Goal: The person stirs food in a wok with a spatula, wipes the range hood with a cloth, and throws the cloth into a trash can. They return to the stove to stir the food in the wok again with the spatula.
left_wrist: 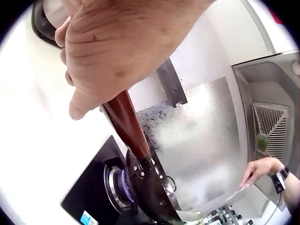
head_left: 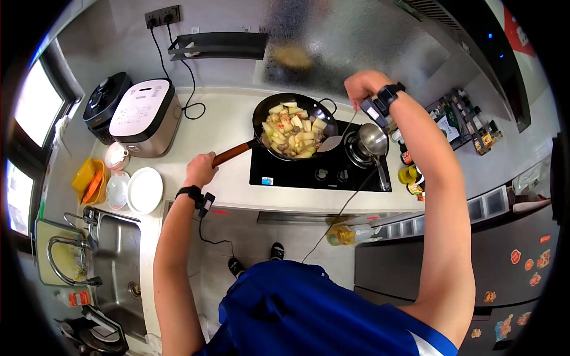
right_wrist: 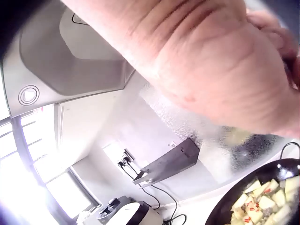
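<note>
The wooden handle (head_left: 233, 153) is gripped by the left hand's (head_left: 202, 170) curled fingers, the spatula (head_left: 330, 143) pinched by the right hand's (head_left: 365, 86). In the head view, the wok (head_left: 325, 113) is joined by its handle at eight o'clock; cut vegetables (head_left: 306, 136) are held inside, the spatula's blade at four o'clock.

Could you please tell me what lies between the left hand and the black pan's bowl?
The brown handle, which the left hand grips, spans that stretch up to the black pan, as the head view shows.
</note>
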Action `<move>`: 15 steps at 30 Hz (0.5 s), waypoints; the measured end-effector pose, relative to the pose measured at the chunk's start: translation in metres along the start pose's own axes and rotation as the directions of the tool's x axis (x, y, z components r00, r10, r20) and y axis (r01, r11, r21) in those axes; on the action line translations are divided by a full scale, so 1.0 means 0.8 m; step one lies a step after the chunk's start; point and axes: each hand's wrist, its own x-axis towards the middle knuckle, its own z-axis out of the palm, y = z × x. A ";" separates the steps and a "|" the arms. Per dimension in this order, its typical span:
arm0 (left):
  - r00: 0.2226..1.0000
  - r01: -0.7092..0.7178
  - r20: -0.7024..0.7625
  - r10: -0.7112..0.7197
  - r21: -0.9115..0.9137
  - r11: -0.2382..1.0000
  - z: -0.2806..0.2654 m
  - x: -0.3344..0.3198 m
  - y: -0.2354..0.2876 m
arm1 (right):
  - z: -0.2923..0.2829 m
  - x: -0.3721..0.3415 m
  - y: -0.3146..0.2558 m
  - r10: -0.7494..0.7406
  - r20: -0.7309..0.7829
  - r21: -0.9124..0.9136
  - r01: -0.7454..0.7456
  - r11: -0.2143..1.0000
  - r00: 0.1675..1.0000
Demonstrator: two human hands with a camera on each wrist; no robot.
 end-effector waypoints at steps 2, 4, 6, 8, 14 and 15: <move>1.000 0.010 0.000 -0.010 -0.001 1.000 0.001 -0.004 0.007 | -0.016 0.015 -0.006 0.001 0.072 0.043 -0.004 0.999 0.997; 1.000 0.012 0.001 -0.012 -0.006 1.000 -0.004 -0.004 0.016 | -0.025 0.013 -0.018 -0.019 0.074 0.037 0.016 0.999 0.997; 0.998 0.058 -0.032 -0.057 0.029 0.998 0.008 0.002 0.020 | -0.033 0.014 -0.030 -0.018 0.063 0.015 0.017 1.000 0.998; 0.991 0.115 -0.079 -0.112 0.039 0.993 0.023 -0.004 0.026 | -0.038 0.020 -0.038 -0.022 0.040 -0.036 0.023 0.999 0.999; 0.982 0.135 -0.137 -0.128 0.048 0.990 0.039 -0.022 0.046 | -0.019 0.034 -0.040 -0.031 0.093 0.037 0.028 0.999 0.995; 0.982 0.132 -0.145 -0.124 0.043 0.990 0.037 -0.023 0.049 | -0.012 0.034 -0.036 -0.060 0.093 0.071 0.054 0.996 0.994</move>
